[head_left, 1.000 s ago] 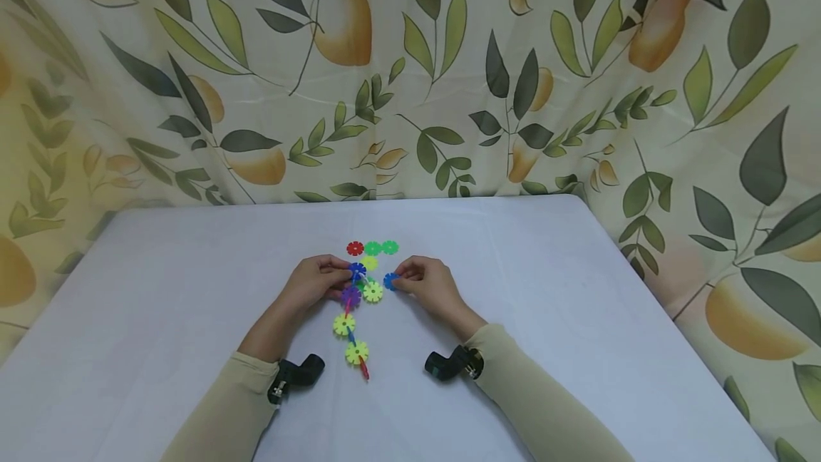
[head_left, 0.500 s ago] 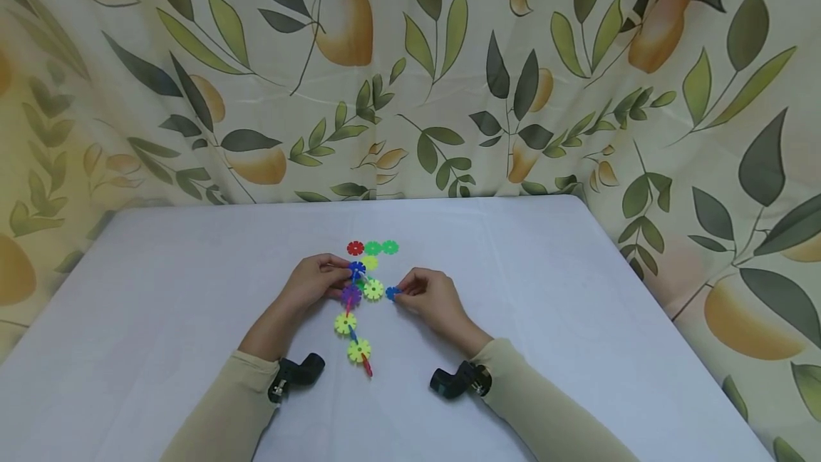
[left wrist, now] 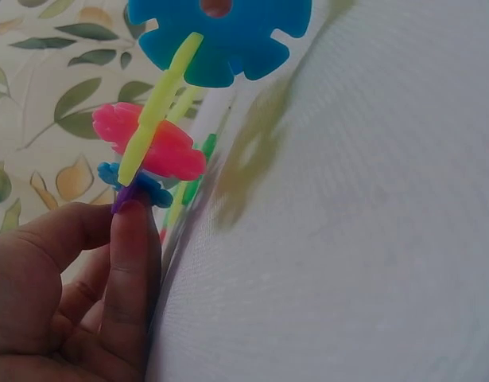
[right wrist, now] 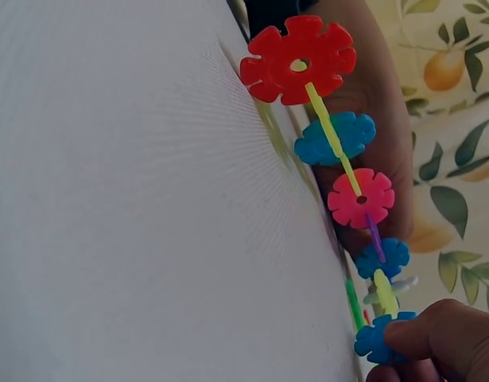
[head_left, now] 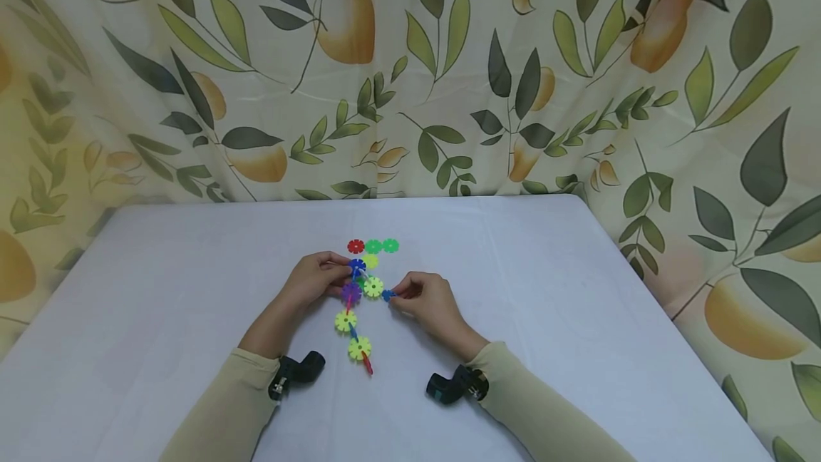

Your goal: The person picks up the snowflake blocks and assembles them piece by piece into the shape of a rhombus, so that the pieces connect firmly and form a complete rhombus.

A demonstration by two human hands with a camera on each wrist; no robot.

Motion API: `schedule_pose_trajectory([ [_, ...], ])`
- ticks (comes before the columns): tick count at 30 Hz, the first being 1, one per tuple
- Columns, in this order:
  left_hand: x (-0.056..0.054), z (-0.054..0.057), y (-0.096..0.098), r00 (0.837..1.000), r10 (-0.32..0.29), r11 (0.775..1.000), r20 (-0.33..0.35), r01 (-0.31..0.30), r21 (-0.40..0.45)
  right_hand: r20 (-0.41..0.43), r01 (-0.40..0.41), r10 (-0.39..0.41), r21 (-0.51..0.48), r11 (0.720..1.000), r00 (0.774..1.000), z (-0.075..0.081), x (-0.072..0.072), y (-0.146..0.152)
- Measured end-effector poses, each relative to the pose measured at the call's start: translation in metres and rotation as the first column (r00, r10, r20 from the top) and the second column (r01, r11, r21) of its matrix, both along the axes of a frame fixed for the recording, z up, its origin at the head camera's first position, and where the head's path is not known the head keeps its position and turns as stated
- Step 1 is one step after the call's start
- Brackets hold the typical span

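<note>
A chain of notched plastic snowflake discs stands linked at the table's middle. My left hand (head_left: 317, 278) pinches it near a dark blue disc (head_left: 357, 267) and a purple disc (head_left: 351, 294); in the left wrist view, thumb and finger meet by a purple edge (left wrist: 126, 195). My right hand (head_left: 428, 301) pinches a blue disc (right wrist: 377, 338), now turned nearly edge-on, against the rim of a yellow-green disc (head_left: 373, 286). Whether their slots are joined cannot be told. Two yellow-green discs, the lower one (head_left: 360, 348) among them, trail toward the front, ending in a red disc (head_left: 367, 364) seen edge-on.
Behind the chain lie loose discs: a red one (head_left: 355, 246), two green ones, the nearer-left one (head_left: 373, 247) beside it, and a yellow one (head_left: 370, 261). A white cloth (head_left: 545, 269) covers the table, with a patterned curtain (head_left: 449, 91) behind.
My right hand has moved down, then slightly left, bringing the blue disc to the yellow-green disc and turning it edge-on. My left hand has stayed nearly still.
</note>
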State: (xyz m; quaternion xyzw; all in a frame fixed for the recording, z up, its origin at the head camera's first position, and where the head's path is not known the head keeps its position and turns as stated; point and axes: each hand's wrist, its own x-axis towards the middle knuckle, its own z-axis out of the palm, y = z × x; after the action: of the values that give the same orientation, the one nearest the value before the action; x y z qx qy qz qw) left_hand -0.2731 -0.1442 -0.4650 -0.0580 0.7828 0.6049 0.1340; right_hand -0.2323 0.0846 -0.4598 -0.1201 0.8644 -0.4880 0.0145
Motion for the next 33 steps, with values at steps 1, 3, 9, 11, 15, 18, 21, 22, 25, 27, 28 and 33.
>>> schedule_pose_trajectory([
  [1,-0.0001,0.0000,0.0000,1.000,0.000,1.000,0.000,0.000,0.002,-0.004,-0.002,0.002,0.000,1.000,1.000,-0.0003,-0.0002,-0.0001],
  [3,-0.0003,-0.0003,-0.0001,1.000,0.001,1.000,0.001,-0.001,0.008,-0.007,-0.003,0.003,0.000,1.000,1.000,-0.0011,-0.0005,-0.0002],
  [9,-0.0010,-0.0012,-0.0003,1.000,0.010,1.000,0.010,-0.010,0.017,-0.019,0.000,0.000,0.010,1.000,1.000,-0.0043,-0.0019,-0.0017],
  [11,-0.0012,-0.0010,0.0000,1.000,0.014,1.000,0.017,-0.014,0.010,-0.021,-0.002,0.002,0.004,1.000,1.000,-0.0041,-0.0017,-0.0024],
  [15,-0.0013,-0.0003,0.0011,1.000,0.015,1.000,0.025,-0.015,-0.011,-0.027,-0.005,0.005,-0.013,1.000,1.000,-0.0035,-0.0009,-0.0040],
  [18,-0.0011,-0.0001,0.0022,1.000,0.010,1.000,0.023,-0.010,-0.018,-0.030,0.004,-0.004,-0.015,1.000,1.000,-0.0036,-0.0005,-0.0053],
  [21,-0.0008,-0.0002,0.0032,1.000,0.005,1.000,0.017,-0.005,-0.017,-0.034,0.008,-0.008,-0.007,1.000,0.999,-0.0035,-0.0002,-0.0061],
  [22,-0.0006,-0.0002,0.0036,1.000,0.006,1.000,0.013,-0.006,-0.017,-0.037,0.008,-0.008,-0.003,1.000,0.999,-0.0038,-0.0003,-0.0065],
  [25,0.0004,-0.0003,0.0048,1.000,0.011,1.000,0.000,-0.011,-0.017,-0.035,0.009,-0.009,0.004,1.000,0.999,-0.0033,-0.0002,-0.0077],
  [27,0.0011,-0.0002,0.0059,1.000,0.016,1.000,-0.008,-0.016,-0.017,-0.043,0.007,-0.007,0.009,1.000,0.999,-0.0031,-0.0003,-0.0085],
  [28,0.0014,-0.0003,0.0064,1.000,0.019,1.000,-0.011,-0.019,-0.016,-0.048,0.006,-0.006,0.010,1.000,0.999,-0.0030,-0.0005,-0.0089],
  [33,0.0022,-0.0009,0.0083,0.999,0.029,0.999,-0.028,-0.029,-0.020,-0.057,0.006,-0.004,0.021,1.000,0.998,-0.0037,-0.0017,-0.0099],
])
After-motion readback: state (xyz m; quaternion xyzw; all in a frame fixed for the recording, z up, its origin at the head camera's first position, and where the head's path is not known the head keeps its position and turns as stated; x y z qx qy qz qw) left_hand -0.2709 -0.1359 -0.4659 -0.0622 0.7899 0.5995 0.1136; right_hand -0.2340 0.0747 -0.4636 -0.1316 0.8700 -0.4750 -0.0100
